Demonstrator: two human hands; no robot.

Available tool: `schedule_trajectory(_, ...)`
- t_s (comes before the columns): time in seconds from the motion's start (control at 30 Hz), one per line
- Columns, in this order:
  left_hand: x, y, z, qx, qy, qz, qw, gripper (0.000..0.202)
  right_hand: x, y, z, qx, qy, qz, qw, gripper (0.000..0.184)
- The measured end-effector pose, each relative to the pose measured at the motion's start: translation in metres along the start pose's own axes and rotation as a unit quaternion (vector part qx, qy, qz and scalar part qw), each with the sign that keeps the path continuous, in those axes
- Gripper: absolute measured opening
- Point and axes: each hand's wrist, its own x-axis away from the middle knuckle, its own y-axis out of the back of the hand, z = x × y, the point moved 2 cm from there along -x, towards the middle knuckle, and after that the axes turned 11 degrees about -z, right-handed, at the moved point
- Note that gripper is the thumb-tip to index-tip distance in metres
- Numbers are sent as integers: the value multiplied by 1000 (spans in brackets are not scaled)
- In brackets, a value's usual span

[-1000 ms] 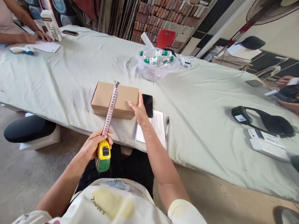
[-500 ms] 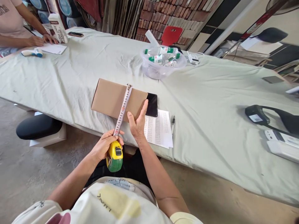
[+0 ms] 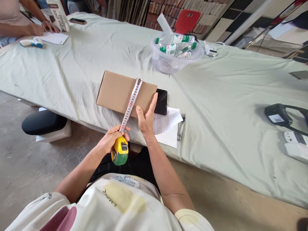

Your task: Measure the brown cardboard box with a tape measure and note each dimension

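A brown cardboard box [image 3: 117, 91] lies near the table's front edge. My left hand [image 3: 112, 138] is closed around the blade of a yellow and green tape measure [image 3: 120, 150], just above its case. The extended blade [image 3: 131, 102] runs slantwise across the box top, its metal end hook at the far edge. My right hand [image 3: 147, 122] grips the box's near right corner, thumb and index finger on it; the other fingers are mostly hidden. A black phone [image 3: 161, 102] sits against the box's right end. Printed sheets [image 3: 167, 123] lie beside my right hand, partly covering a pen [image 3: 182, 125].
A clear plastic basin [image 3: 166, 64] with several bottles stands at the back. Another person's hands [image 3: 49, 27] rest by paper at far left, near a white box [image 3: 57, 15]. A black strapped device [image 3: 276, 114] lies right. A black-topped stool [image 3: 44, 123] stands front left.
The view has shifted slightly. The top printed sheet has turned and its right corner now reaches over the pen. Both hands keep their hold, with the blade still across the box.
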Motion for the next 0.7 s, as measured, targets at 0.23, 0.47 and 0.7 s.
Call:
schedule_trajectory(0.23,2,0,-2,4,9,-1,1000,29,1,0,-1,0,2,1,1000,87)
schedule_trajectory(0.47,0,0,2,11,3,4,1000,29,0,1,-3,9,4,-1,1000,83)
schedule_trajectory(0.7,5,6,-7,-16,-33,7,999,29,-5,-1,0,-18,-25,12,999,85)
